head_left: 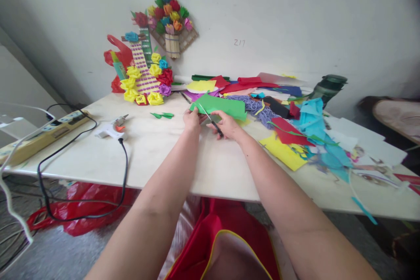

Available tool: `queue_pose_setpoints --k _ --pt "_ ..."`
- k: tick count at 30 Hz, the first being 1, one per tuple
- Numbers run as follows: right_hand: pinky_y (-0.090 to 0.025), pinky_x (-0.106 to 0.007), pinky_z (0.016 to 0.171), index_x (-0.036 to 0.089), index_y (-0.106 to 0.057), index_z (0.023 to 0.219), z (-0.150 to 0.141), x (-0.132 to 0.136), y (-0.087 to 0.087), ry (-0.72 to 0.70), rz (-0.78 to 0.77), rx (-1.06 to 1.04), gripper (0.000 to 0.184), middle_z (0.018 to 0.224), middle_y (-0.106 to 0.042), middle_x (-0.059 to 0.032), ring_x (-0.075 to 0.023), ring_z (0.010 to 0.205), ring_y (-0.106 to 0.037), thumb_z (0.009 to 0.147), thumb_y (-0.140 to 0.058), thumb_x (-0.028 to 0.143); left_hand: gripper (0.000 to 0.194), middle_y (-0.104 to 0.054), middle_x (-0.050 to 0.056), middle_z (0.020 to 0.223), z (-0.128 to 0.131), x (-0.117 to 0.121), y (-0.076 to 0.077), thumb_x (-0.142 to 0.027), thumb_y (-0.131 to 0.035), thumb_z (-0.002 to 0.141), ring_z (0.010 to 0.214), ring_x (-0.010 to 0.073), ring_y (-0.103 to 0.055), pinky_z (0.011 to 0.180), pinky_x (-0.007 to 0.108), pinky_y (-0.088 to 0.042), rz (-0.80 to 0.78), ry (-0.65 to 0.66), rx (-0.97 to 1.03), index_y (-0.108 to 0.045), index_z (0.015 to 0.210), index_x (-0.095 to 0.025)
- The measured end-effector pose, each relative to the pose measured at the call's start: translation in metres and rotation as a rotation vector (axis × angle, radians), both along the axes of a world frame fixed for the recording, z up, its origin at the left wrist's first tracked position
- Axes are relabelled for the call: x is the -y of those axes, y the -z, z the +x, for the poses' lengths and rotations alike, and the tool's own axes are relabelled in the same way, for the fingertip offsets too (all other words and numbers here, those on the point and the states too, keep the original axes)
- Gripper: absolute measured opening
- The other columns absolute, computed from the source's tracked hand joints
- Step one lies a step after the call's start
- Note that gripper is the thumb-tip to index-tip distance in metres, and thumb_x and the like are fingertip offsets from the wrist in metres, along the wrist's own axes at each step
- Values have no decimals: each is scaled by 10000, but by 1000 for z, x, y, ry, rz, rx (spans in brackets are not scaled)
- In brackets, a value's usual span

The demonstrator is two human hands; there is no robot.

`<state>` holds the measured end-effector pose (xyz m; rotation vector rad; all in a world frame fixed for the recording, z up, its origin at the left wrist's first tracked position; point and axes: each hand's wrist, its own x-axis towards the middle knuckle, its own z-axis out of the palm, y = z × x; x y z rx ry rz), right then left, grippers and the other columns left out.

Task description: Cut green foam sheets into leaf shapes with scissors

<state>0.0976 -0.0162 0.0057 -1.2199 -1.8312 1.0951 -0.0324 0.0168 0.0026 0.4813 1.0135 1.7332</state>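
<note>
A sheet of green paper [226, 107] is pinched at its left end by my left hand [193, 117]. My right hand [227, 126] is closed around the dark handles of a pair of scissors [215, 126]. Their blades point up and left, against the green paper close to my left fingers. Whether the blades are parted I cannot make out. Two small green paper leaves [162, 115] lie on the table [157, 148] to the left of my hands.
A white glue gun [113, 128] and a power strip [49, 135] with cords are at left. Paper flowers [154, 70] decorate a stand behind. Purple yarn [259, 109], yellow paper [284, 151], blue crepe paper [311, 116] and a dark bottle [329, 87] are at right.
</note>
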Motion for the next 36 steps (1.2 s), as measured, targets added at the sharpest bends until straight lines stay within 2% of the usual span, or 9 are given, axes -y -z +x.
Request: queue_pose_setpoints --k 6,10,14,16,18,27,36 --pt "-302 -148 262 192 -445 1192 7 -1 -5 -18 -68 -31 531 550 -615 44 -100 346 -544 749 -688 356 33 -551 -23 547 -1 1 0 -145 -486 842 479 118 -589 664 308 -538 24 71 -16 -506 825 -166" --pt "-306 -154 272 155 -459 1160 18 -6 -4 -91 -109 -102 435 561 -638 21 -99 361 -551 798 -635 319 19 -575 -6 587 -3 2 1 -153 -510 831 519 121 -613 701 312 -539 50 146 -4 -507 814 -162" --pt "-291 -150 274 135 -560 862 31 -11 -4 -135 -135 -129 220 542 -611 12 -65 347 -511 808 -616 341 47 -598 7 609 -3 2 1 -176 -539 822 544 129 -627 648 281 -540 54 216 -3 -505 792 -165" --pt "-278 -148 270 135 -544 721 35 -11 -5 -130 -139 -119 255 524 -585 16 -46 337 -481 795 -630 363 62 -606 7 619 -2 3 0 -193 -562 812 560 132 -635 623 262 -537 57 251 -20 -511 788 -167" --pt "-271 -147 270 136 -529 676 38 -10 -6 -120 -147 -108 281 515 -569 21 -38 336 -467 778 -649 369 72 -613 5 634 -2 4 -1 -200 -579 801 577 133 -642 619 255 -538 59 276 -36 -515 788 -169" --pt "-257 -162 275 124 -564 740 40 -10 -6 -107 -175 -93 229 512 -548 26 -41 333 -440 812 -612 336 48 -629 25 671 -1 5 1 -183 -575 782 620 157 -657 644 285 -541 55 309 -69 -536 803 -162" --pt "-192 -177 279 113 -588 747 37 -12 -5 -84 -142 -104 205 474 -512 41 -31 314 -379 771 -650 307 8 -622 20 643 -4 1 1 -157 -513 808 597 148 -655 601 249 -526 43 307 -58 -519 804 -153"
